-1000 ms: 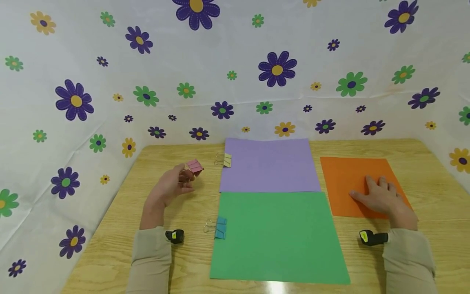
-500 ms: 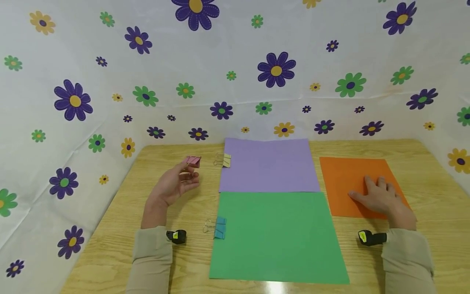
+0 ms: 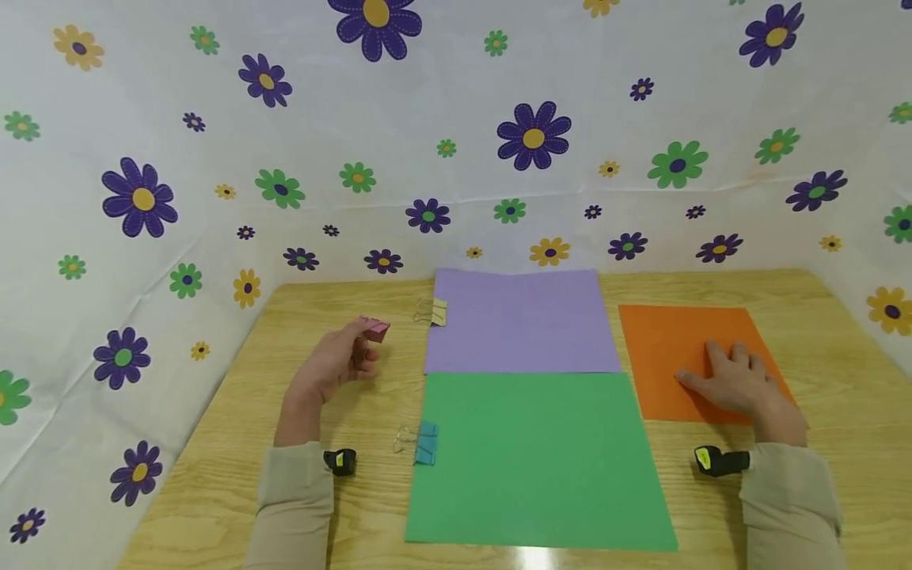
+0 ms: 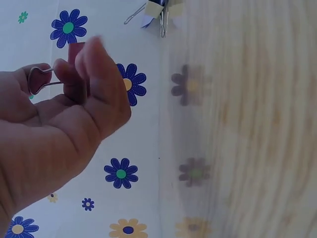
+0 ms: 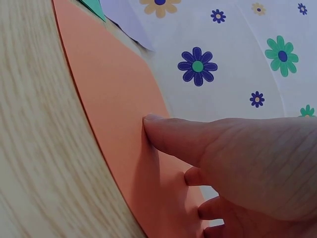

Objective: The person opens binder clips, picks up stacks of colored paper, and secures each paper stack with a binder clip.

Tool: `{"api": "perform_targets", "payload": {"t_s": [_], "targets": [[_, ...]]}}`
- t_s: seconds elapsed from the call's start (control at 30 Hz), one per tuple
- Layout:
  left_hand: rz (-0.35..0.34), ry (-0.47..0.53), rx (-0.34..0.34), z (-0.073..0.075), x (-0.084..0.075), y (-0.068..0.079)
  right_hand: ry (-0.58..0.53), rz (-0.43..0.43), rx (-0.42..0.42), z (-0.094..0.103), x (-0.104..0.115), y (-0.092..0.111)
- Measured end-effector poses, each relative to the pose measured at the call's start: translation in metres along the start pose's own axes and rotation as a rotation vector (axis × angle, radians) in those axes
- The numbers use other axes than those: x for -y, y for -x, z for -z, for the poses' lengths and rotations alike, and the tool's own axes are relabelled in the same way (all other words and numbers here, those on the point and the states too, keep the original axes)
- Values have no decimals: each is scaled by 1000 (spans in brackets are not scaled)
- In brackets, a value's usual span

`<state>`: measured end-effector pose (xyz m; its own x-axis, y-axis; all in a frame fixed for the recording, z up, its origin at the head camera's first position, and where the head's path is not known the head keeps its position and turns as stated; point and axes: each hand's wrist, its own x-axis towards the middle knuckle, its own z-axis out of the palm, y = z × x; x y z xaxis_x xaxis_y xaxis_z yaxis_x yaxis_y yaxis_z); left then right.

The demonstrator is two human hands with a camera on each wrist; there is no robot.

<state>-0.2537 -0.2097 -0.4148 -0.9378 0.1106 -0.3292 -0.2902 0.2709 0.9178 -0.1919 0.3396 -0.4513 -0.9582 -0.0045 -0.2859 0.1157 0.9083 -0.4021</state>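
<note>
In the head view my left hand [image 3: 329,366] holds a pink binder clip [image 3: 374,328] above the table, left of the purple paper [image 3: 527,321]. The left wrist view shows the fingers curled round the clip, with its wire handle [image 4: 40,82] sticking out by the thumb; most of the clip's body is hidden. My right hand [image 3: 741,385] lies with spread fingers on a stack or sheet of orange paper [image 3: 663,340]. Its thumb and fingertips touch the paper's surface in the right wrist view.
A cream binder clip [image 3: 438,312] sits on the purple paper's left edge. Nearer the front, a blue binder clip [image 3: 427,443] is on the left edge of the green paper [image 3: 541,467]. A flowered white cloth [image 3: 456,103] stands behind and beside the wooden table [image 3: 214,475].
The pink clip has turned in my left hand, and that hand moved slightly toward the right, then back. My right hand has stayed on the orange paper.
</note>
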Motion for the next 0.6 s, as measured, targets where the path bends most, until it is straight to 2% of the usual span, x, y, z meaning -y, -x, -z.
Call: {"api": "perform_targets", "payload": {"t_s": [0.37,0.6], "targets": [[7,-335,-115,0,5,2,3,1,1,-1,2,-1],[14,-401,-113,-3,9,2,12,7,-11,0,2,0]]}}
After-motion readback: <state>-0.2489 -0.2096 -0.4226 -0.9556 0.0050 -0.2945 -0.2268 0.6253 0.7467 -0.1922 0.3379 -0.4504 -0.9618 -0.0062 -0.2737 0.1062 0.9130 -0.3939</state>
